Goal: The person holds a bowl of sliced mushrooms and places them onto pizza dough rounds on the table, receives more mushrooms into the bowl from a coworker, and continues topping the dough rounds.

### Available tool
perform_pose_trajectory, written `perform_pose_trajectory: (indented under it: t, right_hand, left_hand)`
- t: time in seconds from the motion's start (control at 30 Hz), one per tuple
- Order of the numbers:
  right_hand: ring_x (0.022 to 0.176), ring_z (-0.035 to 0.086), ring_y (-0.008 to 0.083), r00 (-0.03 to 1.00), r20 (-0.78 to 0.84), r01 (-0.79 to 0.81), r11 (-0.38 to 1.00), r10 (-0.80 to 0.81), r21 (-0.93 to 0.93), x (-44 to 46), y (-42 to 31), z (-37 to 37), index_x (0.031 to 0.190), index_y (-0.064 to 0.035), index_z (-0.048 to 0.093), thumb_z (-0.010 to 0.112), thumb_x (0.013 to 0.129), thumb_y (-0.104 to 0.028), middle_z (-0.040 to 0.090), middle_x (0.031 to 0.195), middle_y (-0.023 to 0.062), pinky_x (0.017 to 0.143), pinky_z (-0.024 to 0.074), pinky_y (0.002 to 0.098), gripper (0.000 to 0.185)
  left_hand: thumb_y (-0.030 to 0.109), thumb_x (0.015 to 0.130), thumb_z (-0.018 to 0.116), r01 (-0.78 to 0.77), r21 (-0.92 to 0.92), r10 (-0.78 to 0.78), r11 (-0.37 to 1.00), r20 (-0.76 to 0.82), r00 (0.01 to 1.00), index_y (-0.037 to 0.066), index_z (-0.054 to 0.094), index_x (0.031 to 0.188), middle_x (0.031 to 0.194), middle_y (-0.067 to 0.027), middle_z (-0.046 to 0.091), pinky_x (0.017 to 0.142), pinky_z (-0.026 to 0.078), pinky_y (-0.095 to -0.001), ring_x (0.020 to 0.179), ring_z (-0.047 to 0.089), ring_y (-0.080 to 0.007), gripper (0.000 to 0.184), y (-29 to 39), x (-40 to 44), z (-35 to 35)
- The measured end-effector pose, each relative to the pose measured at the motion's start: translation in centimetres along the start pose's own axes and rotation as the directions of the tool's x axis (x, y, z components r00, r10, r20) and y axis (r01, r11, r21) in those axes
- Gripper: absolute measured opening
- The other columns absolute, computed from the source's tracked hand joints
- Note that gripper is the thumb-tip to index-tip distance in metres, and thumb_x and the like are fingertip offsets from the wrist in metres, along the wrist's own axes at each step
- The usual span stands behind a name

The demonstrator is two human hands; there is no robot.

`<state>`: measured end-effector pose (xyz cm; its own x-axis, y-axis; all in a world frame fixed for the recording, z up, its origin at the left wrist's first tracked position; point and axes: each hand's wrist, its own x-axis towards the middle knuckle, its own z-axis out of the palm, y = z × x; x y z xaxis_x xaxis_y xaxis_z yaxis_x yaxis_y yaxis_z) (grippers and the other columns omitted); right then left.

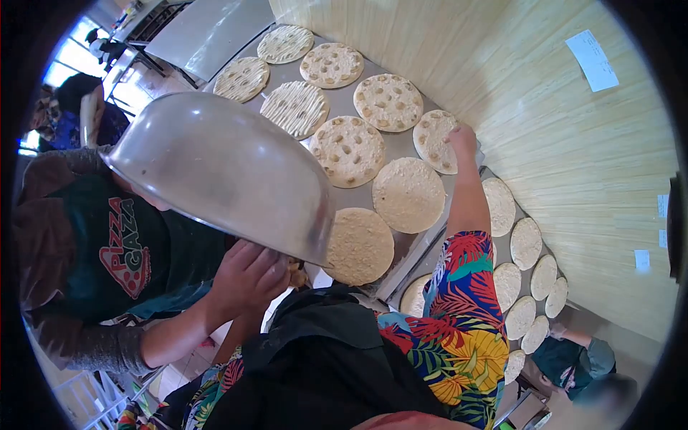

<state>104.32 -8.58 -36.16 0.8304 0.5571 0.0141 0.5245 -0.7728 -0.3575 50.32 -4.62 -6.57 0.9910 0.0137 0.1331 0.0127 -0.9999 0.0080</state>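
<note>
My right hand (463, 139) reaches out over a round topped pizza base (434, 147) near the wall, its fingers closed; what they hold, if anything, is hidden. Beside it lies another base dotted with brown chunks (388, 102), and nearer to me are a plain spread base (408, 195) and a second plain one (360, 246). A co-worker's hand (251, 279) grips the rim of a large tilted metal bowl (229, 172). Part of my left forearm (246, 328) shows behind that hand; my left hand itself is hidden there, near some brown pieces (297, 276).
The co-worker in a green apron (79, 244) stands close on the left. Several more bases (527, 244) lie along the wall on the right, where another person (573, 365) is at work. A light wood-patterned wall (559, 158) bounds the table.
</note>
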Motion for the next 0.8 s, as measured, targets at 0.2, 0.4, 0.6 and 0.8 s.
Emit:
perform_pose_trajectory:
  t: [0.2, 0.4, 0.6, 0.8]
  right_hand:
    - [0.071, 0.064, 0.0231, 0.907, 0.372, -0.412, 0.607, 0.2, 0.679, 2.2, 1.8, -1.0, 0.087, 0.0039, 0.06, 0.053, 0.073, 0.007, 0.062, 0.076, 0.0121, 0.058, 0.0547, 0.0326, 0.016]
    - [0.067, 0.064, 0.0222, 0.938, 0.302, -0.347, 0.468, 0.171, 0.813, 0.1, -0.9, -1.9, 0.087, 0.007, 0.059, 0.051, 0.072, 0.01, 0.061, 0.075, 0.0138, 0.056, 0.0552, 0.0305, 0.017]
    - [0.075, 0.065, 0.0256, 0.994, 0.099, 0.023, 0.977, -0.045, 0.214, -0.8, -3.6, -1.6, 0.081, -0.0001, 0.065, 0.054, 0.073, 0.001, 0.065, 0.08, 0.0147, 0.064, 0.0537, 0.0351, 0.014]
    - [0.087, 0.063, 0.0315, 0.942, 0.011, 0.321, 0.894, -0.335, -0.312, 0.1, -4.0, 1.4, 0.085, -0.0037, 0.066, 0.042, 0.087, -0.018, 0.065, 0.092, 0.0167, 0.074, 0.0497, 0.0422, 0.028]
  left_hand:
    - [0.015, 0.065, 0.061, 0.153, -0.103, -0.152, 0.983, 0.014, 0.988, 0.011, 0.054, 0.1, 0.106, -0.009, 0.052, 0.082, 0.045, -0.0418, 0.102, 0.052, -0.0244, 0.036, 0.7, -1.1, 2.1]
    - [0.021, 0.07, 0.057, 0.327, -0.218, -0.327, 0.919, 0.039, 0.944, 0.011, 0.051, 0.107, 0.112, -0.0097, 0.05, 0.087, 0.042, -0.0417, 0.107, 0.048, -0.0245, 0.039, 3.0, -3.8, 4.4]
    - [0.026, 0.074, 0.054, 0.475, -0.331, -0.461, 0.816, 0.124, 0.879, 0.01, 0.047, 0.113, 0.118, -0.0103, 0.048, 0.091, 0.039, -0.0417, 0.112, 0.045, -0.0246, 0.042, 4.5, -5.4, 5.2]
    - [0.032, 0.079, 0.051, 0.581, -0.439, -0.547, 0.686, 0.216, 0.809, 0.009, 0.044, 0.119, 0.124, -0.0109, 0.045, 0.096, 0.036, -0.0417, 0.118, 0.041, -0.0247, 0.047, 6.1, -7.1, 5.3]
